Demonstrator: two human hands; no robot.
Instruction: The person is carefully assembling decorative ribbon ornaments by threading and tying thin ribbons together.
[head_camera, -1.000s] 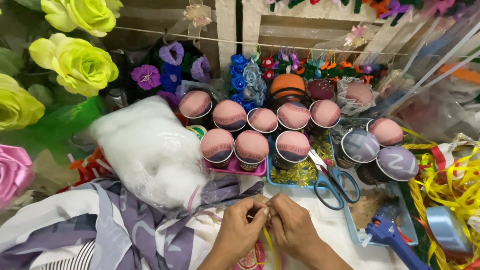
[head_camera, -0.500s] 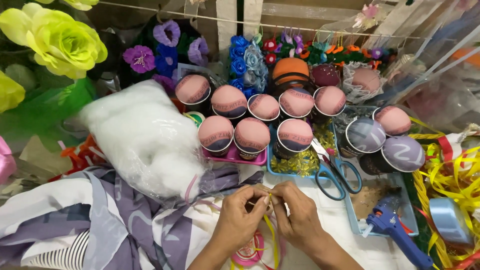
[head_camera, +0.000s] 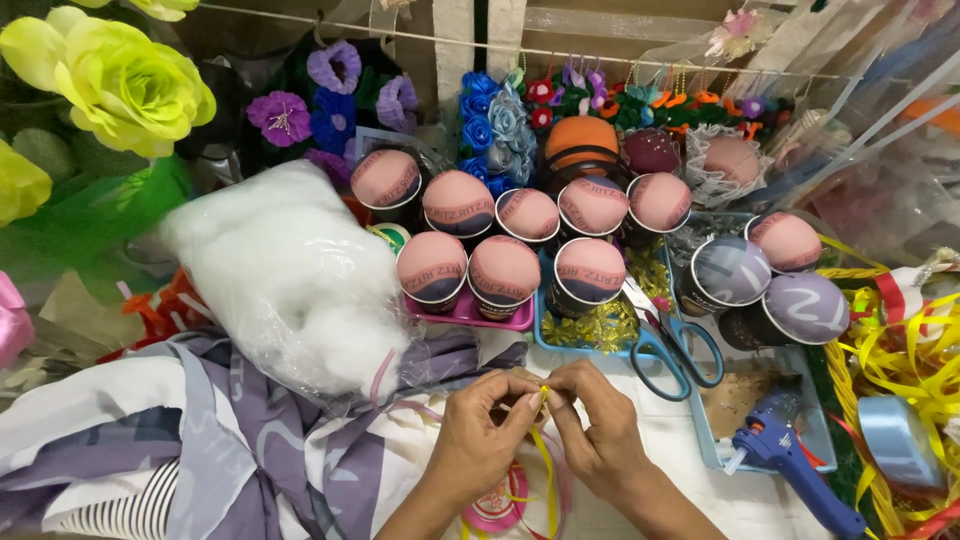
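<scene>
Partly hidden by fingertips, a thin yellow ribbon (head_camera: 547, 470) is pinched between left hand (head_camera: 483, 432) and right hand (head_camera: 596, 430).

A clear plastic bag of white fluffy stuffing (head_camera: 285, 275) lies just left of the cluster of cups. A round pink label (head_camera: 497, 500) sits on a ribbon spool below that bag, partly hidden behind the wrists. The cups' pink fabric domes (head_camera: 505, 270), right of the bag, carry dark printed bands. No signs or screens show.
</scene>
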